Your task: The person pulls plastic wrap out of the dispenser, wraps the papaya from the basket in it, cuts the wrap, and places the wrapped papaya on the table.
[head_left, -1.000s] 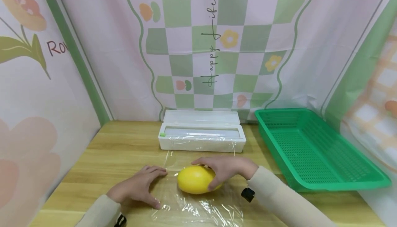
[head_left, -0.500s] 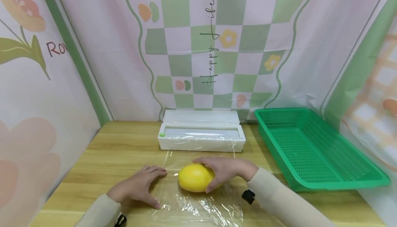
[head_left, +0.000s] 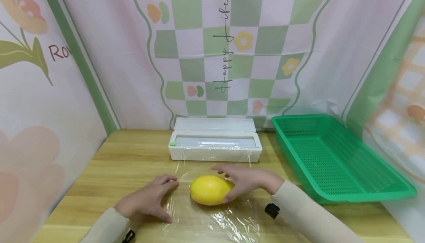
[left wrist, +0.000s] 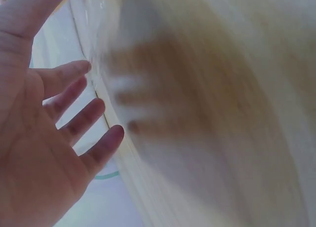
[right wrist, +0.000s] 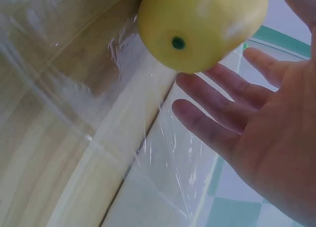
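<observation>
A smooth yellow oval fruit (head_left: 211,190), its exact kind unclear, lies on a sheet of clear cling film (head_left: 216,219) spread over the wooden table. One end of it, with a small dark green spot, shows in the right wrist view. My right hand (head_left: 247,180) is beside the fruit's right end, fingers spread and loosely extended; thumb and fingertips are close to it, and whether they touch cannot be told. At the film's left edge, my left hand (head_left: 149,198) is low over the table with spread, relaxed fingers and holds nothing.
Behind the fruit stands a white cling film dispenser box (head_left: 216,154) with its lid raised, film running out toward me. A green perforated plastic basket (head_left: 318,184) sits on the right. Patterned curtains (head_left: 219,51) enclose the table at back and sides.
My right hand has loosened around the fruit and shifted slightly right, its fingers lifting off the far side. The fruit has barely moved. My left hand has stayed in place.
</observation>
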`<state>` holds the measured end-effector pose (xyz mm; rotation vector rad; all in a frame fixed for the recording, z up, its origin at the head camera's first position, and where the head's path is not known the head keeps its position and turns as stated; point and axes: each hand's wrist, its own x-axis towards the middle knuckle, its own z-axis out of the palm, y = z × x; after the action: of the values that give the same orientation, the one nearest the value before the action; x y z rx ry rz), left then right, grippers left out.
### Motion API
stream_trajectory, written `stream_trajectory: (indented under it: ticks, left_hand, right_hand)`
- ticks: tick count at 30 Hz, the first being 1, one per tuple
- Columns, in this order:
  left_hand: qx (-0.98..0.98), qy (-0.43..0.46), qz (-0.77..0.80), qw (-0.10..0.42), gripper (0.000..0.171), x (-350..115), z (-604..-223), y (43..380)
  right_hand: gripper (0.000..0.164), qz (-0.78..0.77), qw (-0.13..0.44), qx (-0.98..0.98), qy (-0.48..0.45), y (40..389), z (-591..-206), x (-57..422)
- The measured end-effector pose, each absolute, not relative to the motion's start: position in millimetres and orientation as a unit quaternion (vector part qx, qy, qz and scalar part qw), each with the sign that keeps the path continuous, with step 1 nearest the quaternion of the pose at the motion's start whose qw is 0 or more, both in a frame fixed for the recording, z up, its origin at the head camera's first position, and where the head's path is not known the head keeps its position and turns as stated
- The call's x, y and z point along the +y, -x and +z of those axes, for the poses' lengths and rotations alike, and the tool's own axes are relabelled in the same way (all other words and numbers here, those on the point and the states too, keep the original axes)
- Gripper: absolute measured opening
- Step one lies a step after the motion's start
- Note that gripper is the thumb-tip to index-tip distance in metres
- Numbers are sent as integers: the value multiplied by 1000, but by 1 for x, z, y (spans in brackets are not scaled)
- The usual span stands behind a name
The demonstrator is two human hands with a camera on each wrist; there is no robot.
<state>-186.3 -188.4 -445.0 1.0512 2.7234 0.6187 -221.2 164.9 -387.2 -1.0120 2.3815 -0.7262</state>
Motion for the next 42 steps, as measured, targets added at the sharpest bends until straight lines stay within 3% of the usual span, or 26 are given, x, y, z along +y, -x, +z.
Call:
stream_trajectory:
  ticks: [5,10,17,22,28,34,39,42]
  left_hand:
    - [904,-356,225,69,107,-186,-443,185]
    - [893,-370,241,82,70,-187,-441,187]
    - [839,-380,350,171,24,-189,-441,191]
    - [813,-413,367,182,7,-189,-439,191]
    - [816,-426,352,166,12,-187,-435,188]
    - [802,-434,370,176,5,-182,-436,185]
    - [821,-419,324,214,30,-181,-441,178]
    - [833,-423,284,216,35,-181,-443,175]
  right_hand:
    - [94,-275,194,868,366,214,-382,176]
    - [80,-287,139,869,378,205,-383,188]
    - [38,-306,103,845,427,188,-390,205]
    - [16,-311,113,823,462,173,-404,213]
    - [11,-297,144,809,486,156,-422,214]
    - [16,-281,158,807,495,147,-432,212]
    - [22,-237,124,821,505,143,-435,210]
    - [25,-199,90,826,520,141,-435,209]
